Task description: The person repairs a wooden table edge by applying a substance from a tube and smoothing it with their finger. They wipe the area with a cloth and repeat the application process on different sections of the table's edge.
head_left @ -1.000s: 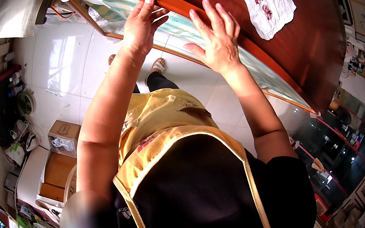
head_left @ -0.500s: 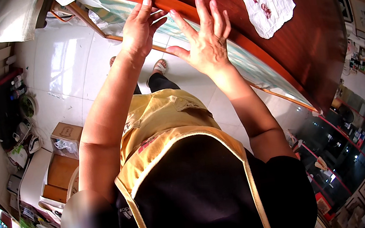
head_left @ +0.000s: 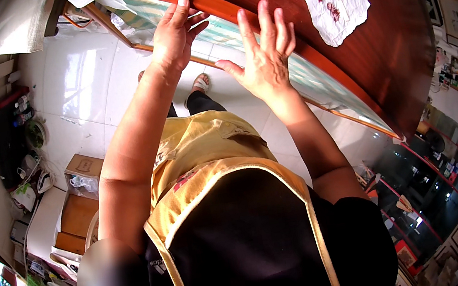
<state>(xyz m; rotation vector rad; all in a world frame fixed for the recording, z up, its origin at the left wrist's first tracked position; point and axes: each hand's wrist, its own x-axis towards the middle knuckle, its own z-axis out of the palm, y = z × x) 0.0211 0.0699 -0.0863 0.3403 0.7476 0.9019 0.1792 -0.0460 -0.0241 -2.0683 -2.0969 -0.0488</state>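
Observation:
My left hand (head_left: 173, 37) is raised before the orange-red edge (head_left: 221, 8) of a dark wooden table. Its thumb and forefinger lie pressed together, the other fingers half bent; anything between them is too small to see. To its right, my right hand (head_left: 265, 57) hangs open near the same edge, fingers stretched upward and thumb out to the side. Nothing shows in its grasp. Farther right on the tabletop (head_left: 399, 52) lies a crumpled white paper (head_left: 333, 3) with several small dark red pieces (head_left: 332, 6) on it.
Below the table edge runs a pale green patterned sheet (head_left: 314, 80) with a thin wooden rail. White floor tiles (head_left: 74, 95) stretch to the left. A cardboard box (head_left: 83, 167) and a black case (head_left: 9, 137) stand there. Framed pictures and glass lie at lower right.
My right hand has shifted a little right and down, away from the left hand, its fingers now closer together. The left hand has stayed in place.

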